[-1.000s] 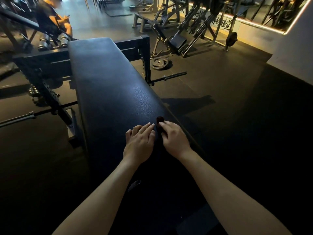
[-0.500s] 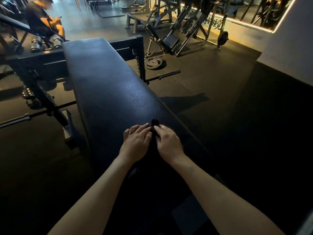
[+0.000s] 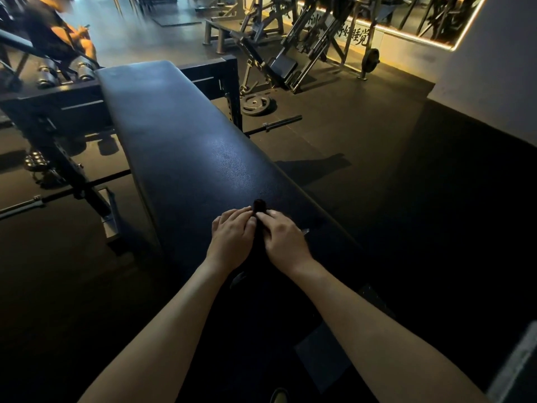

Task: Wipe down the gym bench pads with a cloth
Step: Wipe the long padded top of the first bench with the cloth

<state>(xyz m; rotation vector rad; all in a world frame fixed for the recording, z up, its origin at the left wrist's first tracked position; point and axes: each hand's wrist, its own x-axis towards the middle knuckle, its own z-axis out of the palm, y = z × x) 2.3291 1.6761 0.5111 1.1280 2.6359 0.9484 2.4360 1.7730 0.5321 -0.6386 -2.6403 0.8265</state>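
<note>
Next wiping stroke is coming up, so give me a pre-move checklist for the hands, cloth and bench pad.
1. Dark bunched cloth lies on the long black padded bench: ok.
2. Left hand and right hand both touch the cloth: ok.
3. Firm grip on the cloth: cannot tell, too dark.
4. Pad ahead of the hands free of objects: ok.
5. Seated person in the background away from the bench: ok.

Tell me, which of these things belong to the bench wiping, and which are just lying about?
In use: long black padded bench; small dark cloth on it; left hand and right hand holding it.
Lying about: round metal weight plate; steel barbell end nearby; dark dumbbells behind the bench.
</note>
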